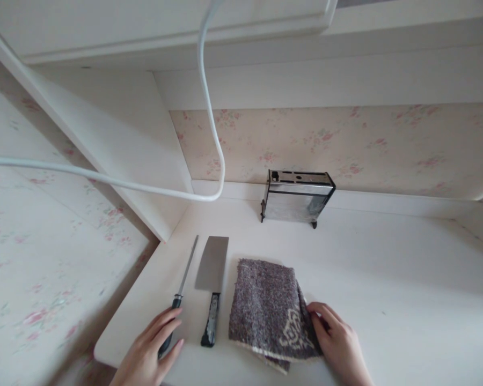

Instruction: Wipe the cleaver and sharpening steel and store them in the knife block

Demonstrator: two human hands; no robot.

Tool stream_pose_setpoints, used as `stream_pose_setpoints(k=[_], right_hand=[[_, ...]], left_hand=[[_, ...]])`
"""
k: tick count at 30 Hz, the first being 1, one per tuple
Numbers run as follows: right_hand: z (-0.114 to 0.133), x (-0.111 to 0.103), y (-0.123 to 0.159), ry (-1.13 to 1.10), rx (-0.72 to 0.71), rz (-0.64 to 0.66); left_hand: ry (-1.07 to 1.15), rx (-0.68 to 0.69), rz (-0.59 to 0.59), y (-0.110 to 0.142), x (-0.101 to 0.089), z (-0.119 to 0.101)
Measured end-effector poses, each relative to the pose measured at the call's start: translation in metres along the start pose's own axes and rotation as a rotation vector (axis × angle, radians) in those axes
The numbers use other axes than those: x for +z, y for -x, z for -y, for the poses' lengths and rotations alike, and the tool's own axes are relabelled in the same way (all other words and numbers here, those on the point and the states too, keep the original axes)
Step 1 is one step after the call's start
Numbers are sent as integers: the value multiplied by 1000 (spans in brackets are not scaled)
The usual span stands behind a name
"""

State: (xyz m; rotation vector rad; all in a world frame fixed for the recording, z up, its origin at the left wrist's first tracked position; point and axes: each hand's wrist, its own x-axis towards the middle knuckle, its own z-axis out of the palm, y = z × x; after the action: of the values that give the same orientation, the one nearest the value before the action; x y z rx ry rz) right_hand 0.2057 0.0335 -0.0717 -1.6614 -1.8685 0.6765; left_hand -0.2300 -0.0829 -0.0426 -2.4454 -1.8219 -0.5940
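My left hand lies over the dark handle of a honing steel, its fingers and thumb around the handle. The thin grey rod points away from me on the white surface. Just right of it lies a cleaver with a broad blade and a worn black-and-white handle; no hand touches it. Farther right is a folded grey-brown cloth with a pale pattern at one corner. At the cloth's right edge, my right hand has its fingers closed on the fabric, the fingertips partly hidden.
A metal knife holder with slots in its top stands by the back wall. A white cable loops across the left and upper view, near the camera. The white table has a side panel at left and an overhead cabinet.
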Motion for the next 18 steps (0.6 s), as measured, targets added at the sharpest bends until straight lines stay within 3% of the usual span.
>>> stream_pose_setpoints(k=[8, 18], right_hand=[[1, 1, -7, -3, 83, 28], [3, -1, -6, -130, 131, 33]], left_hand=[[87, -175, -75, 3, 11, 27], [24, -87, -78, 2, 12, 23]])
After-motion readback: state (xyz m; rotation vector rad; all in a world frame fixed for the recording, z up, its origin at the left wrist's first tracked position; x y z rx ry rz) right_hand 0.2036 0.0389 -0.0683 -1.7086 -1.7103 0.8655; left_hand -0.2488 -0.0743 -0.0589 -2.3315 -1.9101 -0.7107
